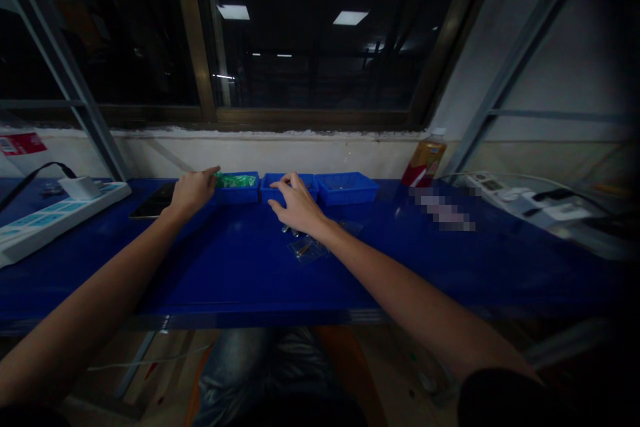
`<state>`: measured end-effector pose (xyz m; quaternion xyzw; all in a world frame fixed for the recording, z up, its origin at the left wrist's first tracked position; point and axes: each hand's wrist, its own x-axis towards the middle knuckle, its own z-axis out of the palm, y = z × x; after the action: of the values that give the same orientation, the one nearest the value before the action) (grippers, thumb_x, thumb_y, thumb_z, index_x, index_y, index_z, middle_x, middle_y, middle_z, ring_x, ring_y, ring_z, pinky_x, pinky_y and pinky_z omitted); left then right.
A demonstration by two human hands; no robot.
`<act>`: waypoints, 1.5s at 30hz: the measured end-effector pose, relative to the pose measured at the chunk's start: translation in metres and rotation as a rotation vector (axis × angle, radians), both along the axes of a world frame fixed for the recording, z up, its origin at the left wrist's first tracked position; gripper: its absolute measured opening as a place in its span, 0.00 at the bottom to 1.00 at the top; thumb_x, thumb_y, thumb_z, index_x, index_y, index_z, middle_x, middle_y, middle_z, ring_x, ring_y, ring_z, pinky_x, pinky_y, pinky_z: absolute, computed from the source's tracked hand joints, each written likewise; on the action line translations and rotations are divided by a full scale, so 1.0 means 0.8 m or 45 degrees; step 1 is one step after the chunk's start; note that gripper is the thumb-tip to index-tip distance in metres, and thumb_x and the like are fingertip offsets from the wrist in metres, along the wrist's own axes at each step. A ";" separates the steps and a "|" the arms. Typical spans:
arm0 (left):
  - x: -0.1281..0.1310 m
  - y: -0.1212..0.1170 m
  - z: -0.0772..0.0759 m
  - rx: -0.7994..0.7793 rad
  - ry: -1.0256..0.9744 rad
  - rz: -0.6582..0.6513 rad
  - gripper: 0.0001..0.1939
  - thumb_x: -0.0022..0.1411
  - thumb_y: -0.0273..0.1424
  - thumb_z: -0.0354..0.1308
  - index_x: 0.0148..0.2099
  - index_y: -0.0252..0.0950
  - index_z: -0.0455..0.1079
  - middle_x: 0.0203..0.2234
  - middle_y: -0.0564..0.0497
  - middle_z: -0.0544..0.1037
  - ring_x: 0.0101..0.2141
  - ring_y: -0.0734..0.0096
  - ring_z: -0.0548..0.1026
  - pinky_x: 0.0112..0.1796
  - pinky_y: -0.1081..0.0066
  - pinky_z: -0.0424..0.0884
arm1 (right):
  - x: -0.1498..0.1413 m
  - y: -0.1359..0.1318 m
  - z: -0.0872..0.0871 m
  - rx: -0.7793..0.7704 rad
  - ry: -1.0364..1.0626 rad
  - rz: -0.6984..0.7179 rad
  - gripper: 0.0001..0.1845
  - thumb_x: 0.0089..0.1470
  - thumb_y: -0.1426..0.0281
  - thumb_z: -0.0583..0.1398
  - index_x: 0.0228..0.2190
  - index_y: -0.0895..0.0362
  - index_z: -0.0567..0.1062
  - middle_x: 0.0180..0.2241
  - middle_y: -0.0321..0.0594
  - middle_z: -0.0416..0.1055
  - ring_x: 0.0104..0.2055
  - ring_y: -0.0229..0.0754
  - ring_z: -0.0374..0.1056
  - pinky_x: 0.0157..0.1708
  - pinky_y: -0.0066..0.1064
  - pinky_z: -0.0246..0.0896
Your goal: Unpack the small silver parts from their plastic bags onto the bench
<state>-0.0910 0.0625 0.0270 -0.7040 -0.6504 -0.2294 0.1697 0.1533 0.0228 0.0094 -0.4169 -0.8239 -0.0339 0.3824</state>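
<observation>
My left hand [194, 191] is at the left end of a row of blue bins, its index finger stretched out over the near left corner of the left bin [239, 195]. Green plastic [235, 180] fills that bin; the hand's other fingers are partly hidden. Over the front of the middle bin [267, 195] hovers my right hand [299, 204], thumb and fingers apart, nothing visible between them. Small metal parts [290, 231] lie on the blue table below it. Beside them is a clear plastic bag [307, 250] with small pieces inside.
To the right stands another blue bin [349, 191], then a drink bottle [425, 159] against the wall. A phone-like dark slab [154, 201] lies by my left forearm. White power strips [60, 217] with plugs and cables occupy both sides of the blue table [225, 273].
</observation>
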 end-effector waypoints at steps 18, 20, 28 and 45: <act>-0.026 0.011 0.000 0.043 -0.172 0.070 0.13 0.54 0.34 0.52 0.41 0.35 0.71 0.36 0.41 0.75 0.40 0.51 0.72 0.39 0.61 0.67 | -0.001 0.004 -0.008 -0.082 -0.101 0.019 0.17 0.51 0.63 0.56 0.41 0.57 0.71 0.44 0.48 0.58 0.46 0.47 0.60 0.45 0.42 0.60; -0.027 0.013 0.000 0.010 -0.204 0.105 0.14 0.54 0.36 0.53 0.41 0.36 0.71 0.36 0.41 0.76 0.40 0.50 0.72 0.39 0.60 0.67 | -0.001 0.004 -0.009 -0.090 -0.114 0.019 0.17 0.51 0.63 0.56 0.41 0.57 0.71 0.44 0.48 0.58 0.46 0.47 0.60 0.45 0.41 0.60; -0.038 0.028 -0.008 -0.058 -0.411 0.114 0.32 0.51 0.36 0.57 0.58 0.37 0.56 0.43 0.41 0.73 0.44 0.54 0.71 0.42 0.59 0.66 | -0.004 0.000 -0.008 -0.171 -0.177 0.027 0.17 0.51 0.63 0.56 0.41 0.57 0.71 0.43 0.48 0.58 0.46 0.47 0.60 0.42 0.40 0.61; -0.026 0.027 -0.008 -0.265 -0.172 -0.163 0.25 0.61 0.40 0.41 0.56 0.34 0.63 0.45 0.45 0.74 0.48 0.59 0.69 0.48 0.66 0.62 | 0.003 -0.008 0.003 -0.378 -0.318 0.067 0.20 0.51 0.60 0.55 0.43 0.57 0.71 0.44 0.49 0.59 0.47 0.48 0.59 0.46 0.41 0.57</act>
<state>-0.1116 0.0845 0.0203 -0.7408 -0.6344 -0.2178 0.0365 0.1556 0.0161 0.0114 -0.4396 -0.8715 0.0465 0.2122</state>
